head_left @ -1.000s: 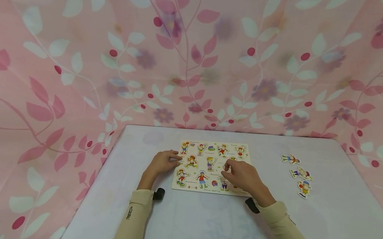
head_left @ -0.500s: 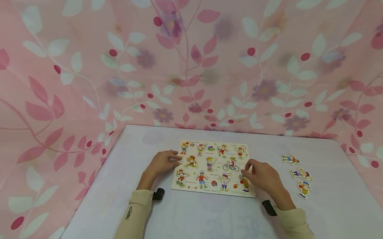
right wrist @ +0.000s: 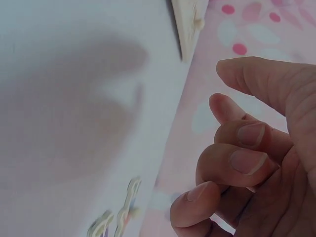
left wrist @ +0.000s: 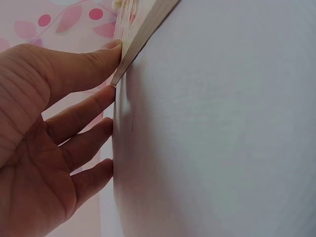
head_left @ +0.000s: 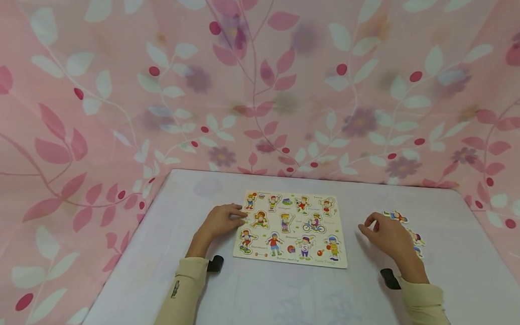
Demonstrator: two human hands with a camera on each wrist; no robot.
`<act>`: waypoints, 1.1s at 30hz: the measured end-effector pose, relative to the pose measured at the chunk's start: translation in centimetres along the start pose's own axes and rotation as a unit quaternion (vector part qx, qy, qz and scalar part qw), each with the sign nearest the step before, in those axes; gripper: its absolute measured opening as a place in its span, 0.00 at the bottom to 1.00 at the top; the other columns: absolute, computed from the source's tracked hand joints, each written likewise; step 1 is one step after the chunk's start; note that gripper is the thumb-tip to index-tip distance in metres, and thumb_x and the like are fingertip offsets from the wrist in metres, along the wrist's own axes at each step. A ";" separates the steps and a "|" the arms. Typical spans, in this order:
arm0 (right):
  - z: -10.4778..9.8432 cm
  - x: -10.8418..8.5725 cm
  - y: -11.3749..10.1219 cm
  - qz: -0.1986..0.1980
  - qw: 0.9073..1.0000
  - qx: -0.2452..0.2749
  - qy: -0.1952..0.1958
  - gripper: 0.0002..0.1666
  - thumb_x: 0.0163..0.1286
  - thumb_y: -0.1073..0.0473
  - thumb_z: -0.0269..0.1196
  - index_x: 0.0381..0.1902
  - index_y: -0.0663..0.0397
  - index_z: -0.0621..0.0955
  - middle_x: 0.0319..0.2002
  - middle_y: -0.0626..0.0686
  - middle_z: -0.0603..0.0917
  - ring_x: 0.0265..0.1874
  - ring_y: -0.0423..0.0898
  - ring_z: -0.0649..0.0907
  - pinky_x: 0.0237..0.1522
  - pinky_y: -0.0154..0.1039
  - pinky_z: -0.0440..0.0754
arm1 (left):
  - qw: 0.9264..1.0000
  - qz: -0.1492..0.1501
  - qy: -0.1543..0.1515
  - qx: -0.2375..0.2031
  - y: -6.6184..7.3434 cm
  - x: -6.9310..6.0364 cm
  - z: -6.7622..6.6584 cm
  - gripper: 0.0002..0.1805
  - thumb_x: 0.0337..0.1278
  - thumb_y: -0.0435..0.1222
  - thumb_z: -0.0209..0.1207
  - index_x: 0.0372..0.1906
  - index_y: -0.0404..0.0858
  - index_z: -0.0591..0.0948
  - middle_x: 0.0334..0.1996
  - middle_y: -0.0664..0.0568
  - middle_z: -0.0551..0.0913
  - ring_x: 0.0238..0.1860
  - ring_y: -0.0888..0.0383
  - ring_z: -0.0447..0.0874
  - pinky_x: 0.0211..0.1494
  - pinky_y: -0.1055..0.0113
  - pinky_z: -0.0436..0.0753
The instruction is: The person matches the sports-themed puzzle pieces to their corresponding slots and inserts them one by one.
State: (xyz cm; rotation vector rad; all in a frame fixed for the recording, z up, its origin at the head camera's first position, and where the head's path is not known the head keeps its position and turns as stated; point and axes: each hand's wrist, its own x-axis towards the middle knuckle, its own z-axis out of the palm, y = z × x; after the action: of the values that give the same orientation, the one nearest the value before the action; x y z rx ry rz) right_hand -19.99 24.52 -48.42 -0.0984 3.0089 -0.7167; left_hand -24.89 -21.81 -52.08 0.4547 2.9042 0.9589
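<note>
On the table lies a cream wooden puzzle board [head_left: 277,242] with several figure pieces, such as a cyclist [head_left: 314,223] and a ball player [head_left: 333,247], in their places. At the board's left edge my left hand [head_left: 220,222] rests with fairly straight fingers; in the left wrist view the thumb and index fingertip [left wrist: 109,93] touch its edge. My right hand [head_left: 388,237] is over the table right of the board, fingers loosely curled, nothing between them. Beneath and behind it are loose figure pieces [head_left: 396,216], partly hidden; their edges [right wrist: 129,200] show in the right wrist view.
A white cloth covers the table [head_left: 286,300]. Pink floral fabric [head_left: 265,82] hangs behind it and along both sides. Dark camera mounts [head_left: 215,264] sit at the wrists.
My right hand has moved right, from over the board to beside the loose pieces, uncovering the cyclist and ball player pieces. The left hand and the board have stayed in place.
</note>
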 end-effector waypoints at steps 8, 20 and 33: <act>-1.2 0.1 2.6 0.004 1.000 0.008 0.021 0.16 0.67 0.47 0.65 0.38 0.54 0.80 0.27 0.52 0.76 0.21 0.48 0.72 0.18 0.40 0.68 | 1.000 -0.009 -0.006 0.001 -0.1 0.0 0.1 0.12 0.55 0.39 0.69 0.45 0.44 0.90 0.58 0.49 0.81 0.67 0.46 0.70 0.70 0.48 0.65; -3.0 1.1 5.4 0.027 1.000 0.009 0.002 0.23 0.70 0.42 0.60 0.43 0.57 0.78 0.30 0.53 0.81 0.21 0.47 0.76 0.21 0.40 0.71 | 1.000 -0.018 -0.006 0.001 -0.1 0.3 0.2 0.12 0.55 0.40 0.69 0.46 0.46 0.89 0.59 0.51 0.81 0.68 0.49 0.69 0.71 0.50 0.63; -3.4 2.4 7.3 0.044 0.999 -0.006 -0.008 0.22 0.69 0.43 0.61 0.42 0.59 0.77 0.29 0.56 0.81 0.21 0.48 0.76 0.18 0.41 0.71 | 1.000 -0.022 -0.005 0.000 -0.3 0.2 0.3 0.12 0.54 0.40 0.70 0.46 0.46 0.90 0.58 0.51 0.81 0.67 0.49 0.70 0.71 0.50 0.64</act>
State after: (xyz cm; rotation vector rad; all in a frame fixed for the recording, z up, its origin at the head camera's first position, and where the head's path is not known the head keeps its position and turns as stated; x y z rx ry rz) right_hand -22.92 32.40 -48.78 0.0281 2.9799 -0.6875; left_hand -25.17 -21.86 -52.48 0.3930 2.8938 0.9472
